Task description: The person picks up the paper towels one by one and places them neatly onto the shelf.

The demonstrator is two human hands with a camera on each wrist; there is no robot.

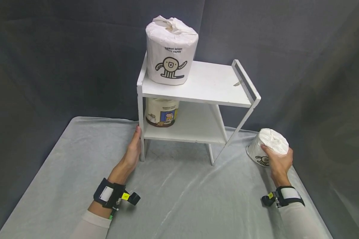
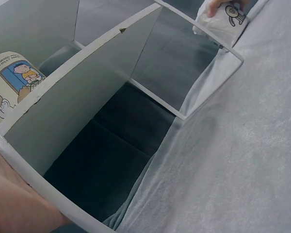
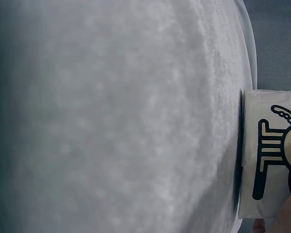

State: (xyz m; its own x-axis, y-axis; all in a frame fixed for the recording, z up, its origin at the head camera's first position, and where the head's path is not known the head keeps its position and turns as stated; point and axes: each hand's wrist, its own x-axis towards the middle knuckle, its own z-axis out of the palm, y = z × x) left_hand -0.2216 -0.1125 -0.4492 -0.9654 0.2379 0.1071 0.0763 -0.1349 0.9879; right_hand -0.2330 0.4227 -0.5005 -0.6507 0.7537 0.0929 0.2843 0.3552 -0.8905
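My right hand (image 1: 279, 162) grips a wrapped toilet paper roll (image 1: 257, 151) at the table's right side, fingers and thumb spread around it. The roll's printed cartoon figure shows sideways in the right wrist view, where the roll (image 3: 264, 155) stands against the cloth. My left hand (image 1: 132, 152) rests along the left side of a small white two-tier shelf (image 1: 218, 79); part of that hand is hidden. On the top tier, at the left, stands a larger wrapped toilet paper roll (image 1: 172, 59). Below it, a cream roll with a coloured print (image 1: 161, 113) sits on the lower tier.
Pale grey cloth (image 1: 179, 199) covers the table, with dark grey fabric (image 1: 77, 59) hanging behind and at the sides. The shelf's slanted right leg (image 1: 239, 122) stands between the shelf and the right-hand roll. A raised rail (image 1: 246, 81) edges the top tier.
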